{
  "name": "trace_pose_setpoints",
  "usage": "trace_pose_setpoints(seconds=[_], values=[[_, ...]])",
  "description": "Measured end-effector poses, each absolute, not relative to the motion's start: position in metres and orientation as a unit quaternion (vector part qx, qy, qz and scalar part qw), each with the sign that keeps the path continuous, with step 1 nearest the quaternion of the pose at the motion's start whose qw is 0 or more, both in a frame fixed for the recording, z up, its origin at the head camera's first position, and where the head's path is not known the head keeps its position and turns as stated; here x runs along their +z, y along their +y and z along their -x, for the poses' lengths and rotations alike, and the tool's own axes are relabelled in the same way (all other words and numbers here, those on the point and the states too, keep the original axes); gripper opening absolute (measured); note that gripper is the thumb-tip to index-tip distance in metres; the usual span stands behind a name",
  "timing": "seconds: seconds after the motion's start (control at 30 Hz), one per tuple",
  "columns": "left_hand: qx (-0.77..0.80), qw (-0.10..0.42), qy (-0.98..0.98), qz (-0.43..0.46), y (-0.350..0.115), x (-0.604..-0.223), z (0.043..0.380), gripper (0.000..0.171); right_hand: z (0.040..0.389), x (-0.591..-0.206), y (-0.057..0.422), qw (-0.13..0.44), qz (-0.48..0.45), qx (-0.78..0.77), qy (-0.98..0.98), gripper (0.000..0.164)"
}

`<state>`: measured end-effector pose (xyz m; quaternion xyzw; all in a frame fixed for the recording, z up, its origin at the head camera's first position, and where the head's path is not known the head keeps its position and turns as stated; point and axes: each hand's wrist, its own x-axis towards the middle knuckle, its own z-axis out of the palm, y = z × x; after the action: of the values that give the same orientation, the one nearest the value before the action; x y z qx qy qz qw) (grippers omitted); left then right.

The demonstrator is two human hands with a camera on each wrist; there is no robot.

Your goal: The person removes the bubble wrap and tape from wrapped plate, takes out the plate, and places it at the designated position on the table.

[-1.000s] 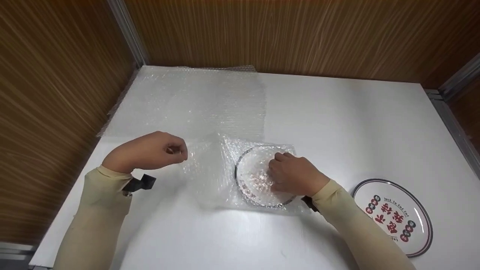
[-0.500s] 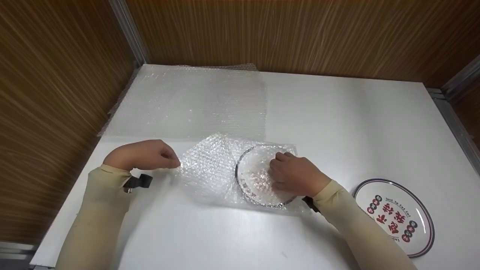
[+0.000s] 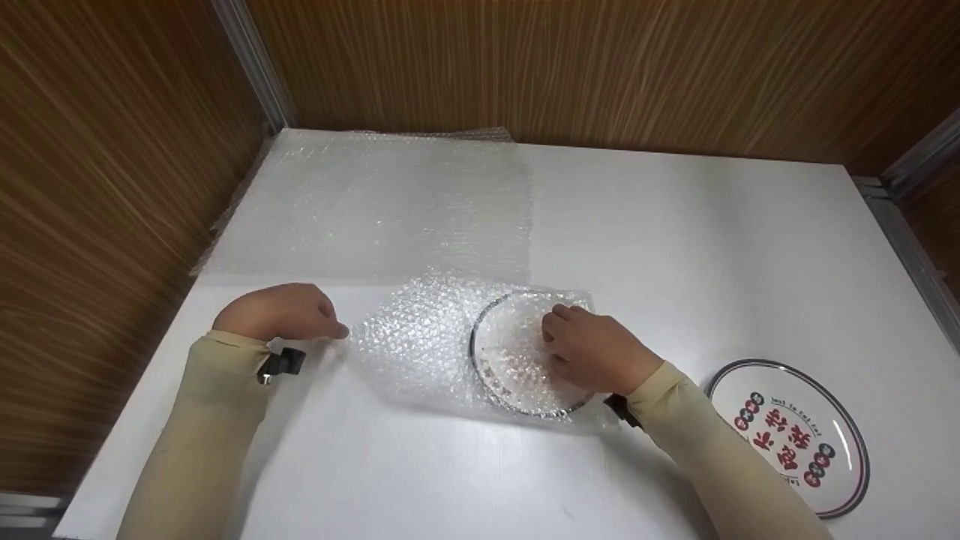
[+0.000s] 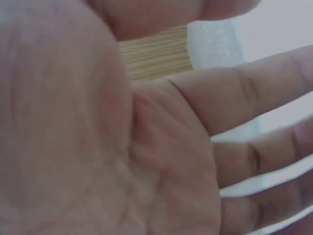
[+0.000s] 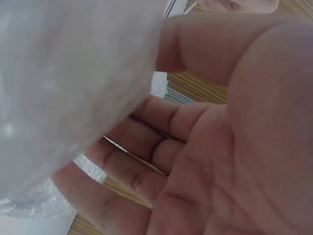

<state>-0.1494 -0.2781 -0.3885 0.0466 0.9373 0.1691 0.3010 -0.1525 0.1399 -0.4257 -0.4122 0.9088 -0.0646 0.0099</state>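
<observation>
A round, dark-rimmed plate [image 3: 504,352] lies under clear bubble wrap [image 3: 420,337] near the middle of the white table. Thumb and fingertips of my left hand [image 3: 289,311] meet at the wrap's tapered left corner and pinch it. In the left wrist view that hand's fingertips run out of the frame, so the pinch itself is hidden there. Upon the wrapped plate, my right hand [image 3: 596,349] presses down with spread, slightly bent fingertips. Its thumb and fingers [image 5: 117,166] reach the wrap's surface in the right wrist view.
Flat sheets of bubble wrap [image 3: 360,202] cover the back left of the table. Another plate [image 3: 810,405], white with red characters and a dark rim, lies at the right beside my forearm. Wood-grain panels [image 3: 570,75] stand behind and to the left.
The left hand has come down and slightly left, and the wrap's left part has settled flatter and stretched toward it. My right hand stays on the plate.
</observation>
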Motion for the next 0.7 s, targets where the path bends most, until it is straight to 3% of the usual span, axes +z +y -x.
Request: trace_pose_setpoints(seconds=[0.17, 0.3, 0.47, 0.63, 0.7], values=[[0.154, 0.202, 0.965, -0.071, -0.249, -0.368, 0.140, 0.045, 0.154, -0.428, 0.140, 0.002, 0.408, -0.082, 0.909, 0.012], [0.164, 0.144, 0.962, -0.167, -0.202, -0.353, 0.132, 0.062, 0.154, -0.429, 0.140, 0.005, 0.398, -0.093, 0.913, 0.011], [0.178, 0.118, 0.933, -0.289, -0.140, -0.362, 0.133, 0.073, 0.155, -0.428, 0.144, 0.002, 0.393, -0.101, 0.914, 0.013], [0.148, 0.137, 0.935, -0.292, -0.108, -0.387, 0.141, 0.089, 0.156, -0.425, 0.145, 0.021, 0.392, -0.127, 0.911, 0.017], [0.136, 0.143, 0.938, -0.284, -0.103, -0.394, 0.145, 0.080, 0.158, -0.422, 0.146, 0.032, 0.385, -0.136, 0.912, 0.018]])
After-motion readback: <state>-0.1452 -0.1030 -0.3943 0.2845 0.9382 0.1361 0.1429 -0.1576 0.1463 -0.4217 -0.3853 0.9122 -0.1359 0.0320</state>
